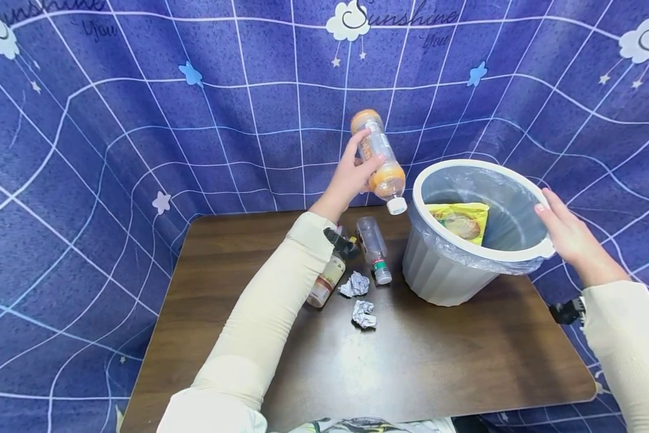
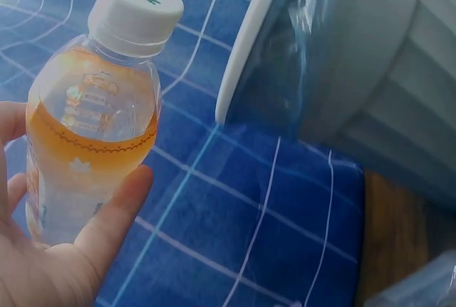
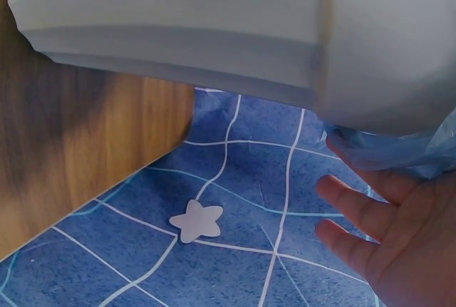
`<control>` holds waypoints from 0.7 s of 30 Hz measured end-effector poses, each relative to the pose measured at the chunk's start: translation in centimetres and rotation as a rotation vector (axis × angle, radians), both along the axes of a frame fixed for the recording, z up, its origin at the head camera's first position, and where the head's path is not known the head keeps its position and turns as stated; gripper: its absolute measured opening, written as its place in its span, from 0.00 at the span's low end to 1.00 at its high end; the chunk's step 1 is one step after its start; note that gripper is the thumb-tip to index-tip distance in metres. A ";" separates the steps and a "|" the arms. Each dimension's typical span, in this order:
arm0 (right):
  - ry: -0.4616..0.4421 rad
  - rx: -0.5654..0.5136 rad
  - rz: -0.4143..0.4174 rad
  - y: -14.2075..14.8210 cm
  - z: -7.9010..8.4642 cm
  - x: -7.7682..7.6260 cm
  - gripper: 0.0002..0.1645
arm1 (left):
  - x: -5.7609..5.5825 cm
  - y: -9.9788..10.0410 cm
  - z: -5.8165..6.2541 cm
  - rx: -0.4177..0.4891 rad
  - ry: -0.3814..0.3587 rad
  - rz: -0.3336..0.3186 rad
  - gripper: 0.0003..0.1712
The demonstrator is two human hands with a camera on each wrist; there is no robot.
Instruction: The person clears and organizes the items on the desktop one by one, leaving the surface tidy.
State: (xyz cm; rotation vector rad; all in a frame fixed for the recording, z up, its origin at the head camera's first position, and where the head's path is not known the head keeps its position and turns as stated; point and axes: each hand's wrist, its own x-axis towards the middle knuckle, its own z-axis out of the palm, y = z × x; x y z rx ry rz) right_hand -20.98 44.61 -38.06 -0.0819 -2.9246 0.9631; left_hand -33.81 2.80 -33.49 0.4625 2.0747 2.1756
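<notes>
My left hand (image 1: 355,171) grips a clear plastic bottle (image 1: 378,150) with orange bands. In the head view the bottle slants, its white cap (image 1: 397,205) pointing down beside the left rim of a grey trash bin (image 1: 447,273). Thumb and fingers wrap the bottle's side in the left wrist view. A clear plastic bag lines the bin, and a yellow packet (image 1: 467,221) lies inside. At the bin's right rim, my right hand (image 1: 570,237) rests with its fingers spread. The right wrist view shows those fingers (image 3: 356,204) fairly straight beside the liner's edge (image 3: 399,152).
Left of the bin on the brown table (image 1: 237,252) lie a clear bottle with a green label (image 1: 373,246), another labelled bottle (image 1: 326,279) partly behind my left forearm, and two crumpled paper balls (image 1: 355,284). A blue patterned curtain (image 1: 248,120) hangs behind.
</notes>
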 end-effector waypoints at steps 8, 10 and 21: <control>-0.001 -0.001 -0.001 0.0 0.0 0.0 0.38 | 0.6 3.5 0.7 0.038 -0.019 -0.071 0.38; 0.000 -0.004 0.001 0.0 0.0 0.0 0.38 | 0.8 4.4 0.8 0.041 -0.015 -0.087 0.38; 0.008 -0.013 -0.003 0.2 -0.1 0.0 0.38 | 2.7 8.7 1.4 -0.052 0.027 -0.106 0.39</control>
